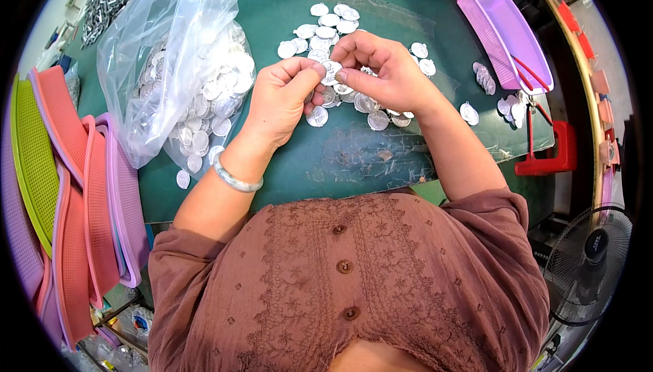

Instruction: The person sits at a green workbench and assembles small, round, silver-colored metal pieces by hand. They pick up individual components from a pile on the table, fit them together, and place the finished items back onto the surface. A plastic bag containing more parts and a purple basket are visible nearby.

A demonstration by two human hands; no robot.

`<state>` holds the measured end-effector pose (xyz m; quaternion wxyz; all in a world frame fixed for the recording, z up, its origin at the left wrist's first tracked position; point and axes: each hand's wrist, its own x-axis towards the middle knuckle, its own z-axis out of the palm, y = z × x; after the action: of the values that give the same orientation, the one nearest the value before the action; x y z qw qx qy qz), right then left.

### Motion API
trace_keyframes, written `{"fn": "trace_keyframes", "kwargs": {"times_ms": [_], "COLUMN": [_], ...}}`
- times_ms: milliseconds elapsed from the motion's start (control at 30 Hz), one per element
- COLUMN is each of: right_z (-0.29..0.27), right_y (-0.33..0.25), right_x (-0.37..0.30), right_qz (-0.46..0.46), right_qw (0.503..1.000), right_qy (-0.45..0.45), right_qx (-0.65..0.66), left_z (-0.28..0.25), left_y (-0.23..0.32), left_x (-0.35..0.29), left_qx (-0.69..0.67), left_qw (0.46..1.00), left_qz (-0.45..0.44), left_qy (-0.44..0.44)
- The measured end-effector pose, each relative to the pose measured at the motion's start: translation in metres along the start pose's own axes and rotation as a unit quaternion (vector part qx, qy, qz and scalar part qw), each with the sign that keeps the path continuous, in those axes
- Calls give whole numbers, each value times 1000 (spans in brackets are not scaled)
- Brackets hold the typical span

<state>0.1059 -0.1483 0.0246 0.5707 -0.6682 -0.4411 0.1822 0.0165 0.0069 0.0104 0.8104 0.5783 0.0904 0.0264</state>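
A round silver medallion is pinched between the fingertips of both hands, over the middle of the green table. My left hand grips its left edge with thumb and curled fingers, and a pale bangle circles that wrist. On the other side, my right hand holds the right edge with thumb and forefinger. Beneath and around the hands lies a loose spread of similar medallions, partly hidden by the fingers. A clear plastic bag full of them stands open to the left.
At the back right is a purple plastic basket, with red-handled pliers by its near end. Small stacks of medallions lie nearby. Coloured baskets are piled at the left. A fan stands at the lower right.
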Motion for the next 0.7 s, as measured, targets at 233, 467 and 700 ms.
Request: {"fn": "trace_keyframes", "kwargs": {"times_ms": [233, 467, 700], "right_z": [-2, -3, -5], "right_y": [0, 0, -3], "right_x": [0, 0, -3], "right_qz": [19, 12, 4], "right_qw": [1000, 999, 999], "right_qy": [-14, -20, -6], "right_qx": [4, -24, -38], "left_z": [1, 1, 2], "left_y": [1, 0, 0], "left_x": [-1, -2, -1], "left_qx": [8, 9, 20], "left_qw": [1000, 1000, 1000], "left_qz": [-2, -5, -1], "left_qy": [-1, -4, 4]}}
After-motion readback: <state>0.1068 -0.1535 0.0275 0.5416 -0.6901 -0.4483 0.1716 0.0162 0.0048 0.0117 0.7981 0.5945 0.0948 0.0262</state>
